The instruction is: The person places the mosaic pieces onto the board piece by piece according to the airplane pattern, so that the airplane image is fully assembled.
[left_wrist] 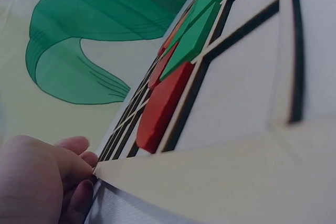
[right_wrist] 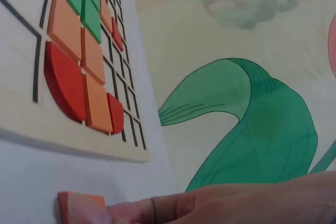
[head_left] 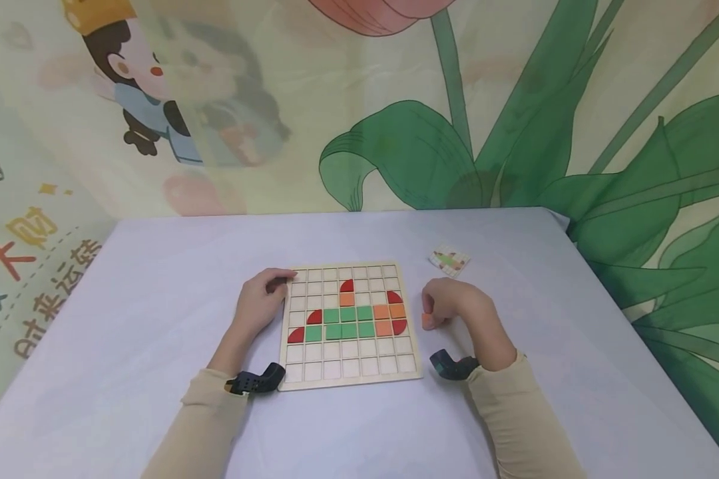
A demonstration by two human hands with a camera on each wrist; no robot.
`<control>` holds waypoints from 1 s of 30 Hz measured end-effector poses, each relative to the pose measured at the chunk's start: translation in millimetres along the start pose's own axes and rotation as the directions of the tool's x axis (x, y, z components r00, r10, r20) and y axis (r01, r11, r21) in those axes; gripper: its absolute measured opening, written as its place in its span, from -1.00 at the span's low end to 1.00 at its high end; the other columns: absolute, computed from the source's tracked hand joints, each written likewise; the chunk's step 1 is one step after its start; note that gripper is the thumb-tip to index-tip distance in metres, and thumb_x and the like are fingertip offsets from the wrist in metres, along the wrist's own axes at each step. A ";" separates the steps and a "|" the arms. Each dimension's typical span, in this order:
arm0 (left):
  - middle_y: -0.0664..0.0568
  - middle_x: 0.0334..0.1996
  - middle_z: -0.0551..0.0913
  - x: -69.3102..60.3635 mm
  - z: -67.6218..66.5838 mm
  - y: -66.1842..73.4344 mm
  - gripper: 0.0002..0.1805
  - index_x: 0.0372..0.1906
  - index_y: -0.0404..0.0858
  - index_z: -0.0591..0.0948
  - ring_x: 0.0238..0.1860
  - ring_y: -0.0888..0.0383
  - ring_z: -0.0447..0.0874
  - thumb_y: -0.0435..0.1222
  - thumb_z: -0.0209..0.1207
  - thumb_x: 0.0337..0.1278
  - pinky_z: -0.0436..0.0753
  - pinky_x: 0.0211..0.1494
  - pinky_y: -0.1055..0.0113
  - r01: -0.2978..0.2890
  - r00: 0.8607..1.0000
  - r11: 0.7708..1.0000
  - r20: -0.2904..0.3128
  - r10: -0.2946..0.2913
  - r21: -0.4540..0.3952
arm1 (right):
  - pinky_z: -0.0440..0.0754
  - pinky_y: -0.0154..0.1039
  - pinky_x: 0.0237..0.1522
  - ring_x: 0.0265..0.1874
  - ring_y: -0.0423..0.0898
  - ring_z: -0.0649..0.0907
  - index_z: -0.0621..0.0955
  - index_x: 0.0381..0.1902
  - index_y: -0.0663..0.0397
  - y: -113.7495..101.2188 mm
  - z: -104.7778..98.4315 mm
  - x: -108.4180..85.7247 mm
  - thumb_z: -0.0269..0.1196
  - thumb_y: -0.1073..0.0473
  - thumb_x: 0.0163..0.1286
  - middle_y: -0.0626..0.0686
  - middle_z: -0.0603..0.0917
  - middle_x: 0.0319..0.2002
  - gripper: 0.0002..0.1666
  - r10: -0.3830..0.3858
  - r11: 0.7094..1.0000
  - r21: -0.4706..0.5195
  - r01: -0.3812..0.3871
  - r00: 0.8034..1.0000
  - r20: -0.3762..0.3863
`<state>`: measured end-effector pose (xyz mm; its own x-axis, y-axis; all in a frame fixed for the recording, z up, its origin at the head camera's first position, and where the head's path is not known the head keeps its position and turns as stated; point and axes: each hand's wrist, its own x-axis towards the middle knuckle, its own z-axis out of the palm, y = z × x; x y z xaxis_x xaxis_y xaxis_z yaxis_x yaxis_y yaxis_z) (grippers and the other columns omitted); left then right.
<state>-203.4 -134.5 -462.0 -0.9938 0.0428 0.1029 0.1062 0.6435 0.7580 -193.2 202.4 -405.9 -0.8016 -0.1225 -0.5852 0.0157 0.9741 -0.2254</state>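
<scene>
A wooden grid board (head_left: 341, 386) lies flat on the table, with green square tiles (head_left: 349, 329), orange square tiles (head_left: 384, 327) and red quarter-round tiles (head_left: 296, 334) in its cells. My left hand (head_left: 259, 303) holds the board's left edge near the far corner; the left wrist view shows the fingers (left_wrist: 79, 163) bent at that edge. Off the board's right side, my right hand (head_left: 458, 303) pinches a loose orange square tile (head_left: 427, 320) between thumb and fingers. In the right wrist view this tile (right_wrist: 64, 207) sits low, partly covered by the thumb.
A small pattern card (head_left: 449, 261) lies beyond my right hand, printed with a similar coloured figure. White cloth (head_left: 186, 266) covers the table. A printed backdrop (head_left: 395, 153) hangs behind its far edge. Each wrist wears a black device (head_left: 256, 380).
</scene>
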 end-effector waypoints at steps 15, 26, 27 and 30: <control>-0.09 0.12 0.58 0.2 0.5 0.2 -0.66 0.07 -0.16 0.60 0.05 -0.02 0.55 -0.35 0.01 0.24 0.53 0.13 0.05 -0.007 1.000 1.000 0.000 0.007 0.018 | 0.43 -0.30 -0.42 -0.41 -0.09 0.50 0.56 -0.44 0.01 9.4 -1.8 -2.6 0.45 0.13 0.06 0.01 0.55 -0.47 -0.76 -0.102 0.990 0.085 0.109 0.991 -0.087; -0.10 0.13 0.57 0.7 1.1 2.1 -0.66 0.08 -0.16 0.59 0.08 -0.04 0.54 -0.34 -0.01 0.25 0.53 0.15 0.03 0.006 1.000 1.000 0.012 -0.006 0.025 | 0.52 -0.34 -0.37 -0.40 -0.13 0.52 0.58 -0.48 -0.06 -25.5 -5.8 -20.0 0.39 0.21 0.15 -0.08 0.61 -0.45 -0.85 -0.311 0.929 0.113 0.354 0.907 -0.284; -0.10 0.13 0.57 0.5 0.9 1.6 -0.66 0.09 -0.17 0.59 0.08 -0.04 0.54 -0.34 -0.01 0.26 0.52 0.15 0.03 0.006 1.000 1.000 0.012 -0.006 0.028 | 0.53 -0.34 -0.37 -0.40 -0.14 0.53 0.58 -0.48 -0.08 -33.7 -2.8 -21.3 0.38 0.21 0.16 -0.10 0.61 -0.46 -0.85 -0.336 0.920 0.108 0.378 0.899 -0.280; -0.10 0.13 0.57 0.2 0.9 1.0 -0.66 0.09 -0.17 0.58 0.07 -0.04 0.53 -0.34 -0.02 0.26 0.52 0.15 0.03 0.010 1.000 0.999 0.012 -0.010 0.031 | 0.55 -0.37 -0.37 -0.42 -0.16 0.54 0.61 -0.46 -0.09 -57.4 9.1 -24.2 0.36 0.21 0.18 -0.14 0.60 -0.48 -0.88 -0.419 0.887 0.092 0.452 0.873 -0.250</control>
<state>-203.6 -133.2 -461.8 -0.9951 0.0451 0.0876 0.0953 0.6676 0.7384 -169.2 147.7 -385.9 -0.8557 -0.4676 -0.2217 -0.2934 0.7912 -0.5365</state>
